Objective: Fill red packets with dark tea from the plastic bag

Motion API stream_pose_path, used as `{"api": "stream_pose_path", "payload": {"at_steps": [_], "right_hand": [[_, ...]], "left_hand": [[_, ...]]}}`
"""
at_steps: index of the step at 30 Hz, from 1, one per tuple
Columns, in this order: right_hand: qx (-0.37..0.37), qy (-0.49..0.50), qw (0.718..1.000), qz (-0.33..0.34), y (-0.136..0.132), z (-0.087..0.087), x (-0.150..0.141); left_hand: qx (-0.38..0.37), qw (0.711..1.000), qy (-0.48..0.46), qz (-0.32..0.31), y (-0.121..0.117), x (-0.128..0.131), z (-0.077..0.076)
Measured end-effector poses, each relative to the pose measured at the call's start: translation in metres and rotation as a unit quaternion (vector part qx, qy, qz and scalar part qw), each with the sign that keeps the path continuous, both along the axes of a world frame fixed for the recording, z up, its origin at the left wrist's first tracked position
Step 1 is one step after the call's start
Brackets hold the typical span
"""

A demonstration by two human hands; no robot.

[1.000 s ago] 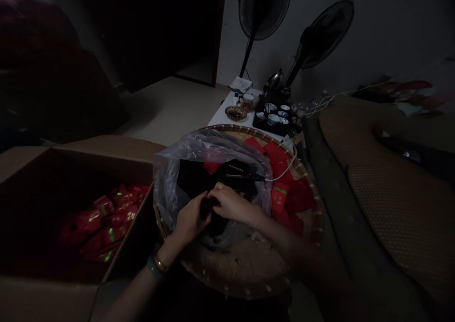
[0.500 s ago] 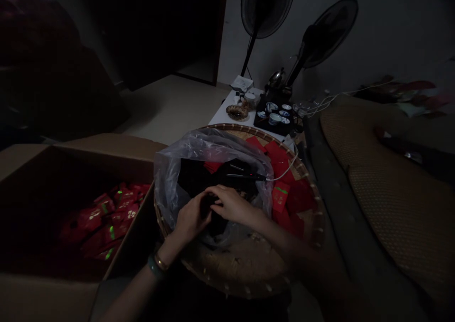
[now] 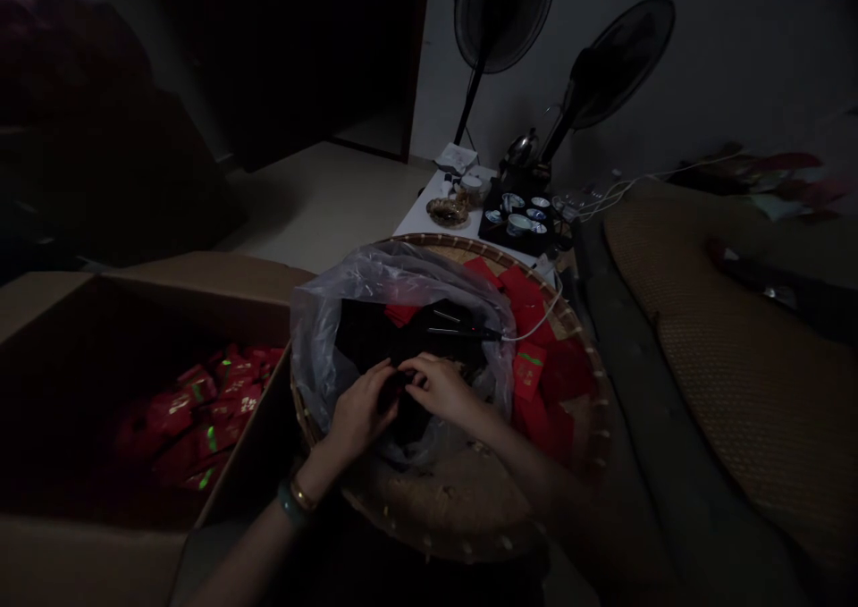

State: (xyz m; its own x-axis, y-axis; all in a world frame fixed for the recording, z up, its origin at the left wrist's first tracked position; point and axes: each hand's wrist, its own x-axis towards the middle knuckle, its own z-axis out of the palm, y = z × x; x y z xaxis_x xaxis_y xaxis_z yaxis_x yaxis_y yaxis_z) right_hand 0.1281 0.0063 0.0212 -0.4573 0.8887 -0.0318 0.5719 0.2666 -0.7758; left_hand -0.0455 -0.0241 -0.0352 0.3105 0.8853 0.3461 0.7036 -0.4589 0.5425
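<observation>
My left hand (image 3: 363, 408) and my right hand (image 3: 442, 391) meet over an open clear plastic bag (image 3: 375, 267). Both have curled fingers pinching at something small and dark between them, mostly hidden and too dim to name. Dark contents (image 3: 368, 330) fill the bag, with a piece of red (image 3: 400, 313) among them. Just beyond my right hand lies a slim black two-armed device (image 3: 462, 332) with a tiny red light and a white cord. The bag rests in a round woven bamboo tray (image 3: 442, 509), beside flat red packets (image 3: 529, 370).
At left, a cardboard box (image 3: 201, 272) holds many shiny red packets (image 3: 207, 410). Behind the tray, a low white table (image 3: 422, 218) bears a tea tray (image 3: 492, 231) with cups. Two standing fans (image 3: 504, 17) rise behind. A woven mat (image 3: 737, 366) covers the seat at right.
My right hand has shifted slightly, its fingertips now drawn in closer to my left fingertips. The bag, tray and black device stay in place.
</observation>
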Motion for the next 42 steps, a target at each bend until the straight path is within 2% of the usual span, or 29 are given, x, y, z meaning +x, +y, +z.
{"api": "stream_pose_path", "payload": {"at_steps": [5,9,12,18,24,27,31,37,39,42], "right_hand": [[-0.015,0.057,0.997,-0.046,0.004,-0.006,0.002],[-0.092,0.093,0.991,-0.011,0.009,-0.013,0.001],[-0.128,0.110,0.985,-0.016,0.012,-0.015,-0.002],[-0.086,0.149,0.983,-0.060,0.008,-0.008,-0.006],[-0.044,0.208,0.977,-0.025,-0.004,0.004,-0.010],[0.013,0.161,0.987,-0.010,-0.007,0.007,-0.006],[0.119,0.027,0.993,0.010,-0.014,0.006,-0.001],[0.142,-0.178,0.969,0.099,-0.022,0.000,-0.008],[0.147,-0.194,0.963,0.114,-0.021,0.000,-0.009],[0.177,-0.156,0.966,0.103,-0.021,0.001,-0.006]], "left_hand": [[-0.003,0.999,0.038,-0.006,0.000,0.001,0.003],[-0.004,0.998,0.056,-0.014,-0.001,0.002,0.006],[0.003,0.999,0.046,-0.007,0.000,0.002,0.005],[0.000,1.000,0.006,0.006,0.001,0.002,0.002],[-0.032,0.999,0.009,0.026,0.000,0.003,0.002],[-0.035,0.999,0.008,0.030,-0.001,0.003,0.002],[-0.036,0.999,0.006,0.031,-0.001,0.001,0.001],[-0.027,1.000,0.015,-0.004,-0.001,-0.001,-0.003],[-0.033,0.999,0.016,-0.008,-0.001,-0.001,-0.003],[-0.039,0.999,0.013,0.002,-0.001,-0.001,-0.002]]}}
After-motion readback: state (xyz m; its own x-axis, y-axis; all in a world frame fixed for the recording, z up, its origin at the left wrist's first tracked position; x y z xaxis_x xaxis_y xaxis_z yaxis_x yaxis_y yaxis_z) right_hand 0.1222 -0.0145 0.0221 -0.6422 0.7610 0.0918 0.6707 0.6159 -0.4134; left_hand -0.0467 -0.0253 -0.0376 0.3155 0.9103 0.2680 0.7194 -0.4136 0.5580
